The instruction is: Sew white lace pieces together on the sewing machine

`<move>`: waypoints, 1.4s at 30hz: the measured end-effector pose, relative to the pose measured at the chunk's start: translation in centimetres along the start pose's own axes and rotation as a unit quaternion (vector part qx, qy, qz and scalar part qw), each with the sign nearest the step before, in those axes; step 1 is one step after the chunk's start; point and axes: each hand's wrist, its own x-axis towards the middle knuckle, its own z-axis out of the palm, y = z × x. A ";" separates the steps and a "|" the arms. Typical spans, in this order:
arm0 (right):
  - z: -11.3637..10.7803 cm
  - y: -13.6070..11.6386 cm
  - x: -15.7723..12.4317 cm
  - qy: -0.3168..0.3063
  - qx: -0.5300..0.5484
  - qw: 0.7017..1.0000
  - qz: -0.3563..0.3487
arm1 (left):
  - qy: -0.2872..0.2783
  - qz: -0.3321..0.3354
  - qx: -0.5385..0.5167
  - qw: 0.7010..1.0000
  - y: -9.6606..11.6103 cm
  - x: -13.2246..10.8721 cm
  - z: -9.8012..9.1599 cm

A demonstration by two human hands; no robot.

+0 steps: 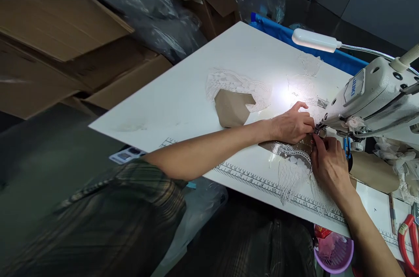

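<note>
A brown fabric piece (266, 145) with white lace trim (293, 151) lies at the presser foot (317, 128) of a white sewing machine (369, 89). On the fabric, left of the foot, rests my left hand (291, 125), its fingers bent and closed on the cloth, with one finger lifted outward. My right hand (330, 161) pinches the fabric edge just in front of the foot, thumb and forefinger together. Loose lace hangs below toward the table's front edge. The fingertips of both hands nearly meet beside the needle area, which is partly hidden.
Another brown fabric piece (231, 109) lies over white lace (225, 78) on the white table (183, 93). A lamp (316, 40) lights more lace behind. Red-handled scissors (404, 242) sit at right; a purple basket (337, 259) is below. Cardboard boxes (59, 19) stand left.
</note>
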 end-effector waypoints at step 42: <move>-0.9 -1.9 -1.8 0.115 0.224 0.932 -0.259 | -0.012 -0.476 0.034 0.879 0.2 -14.3 -11.7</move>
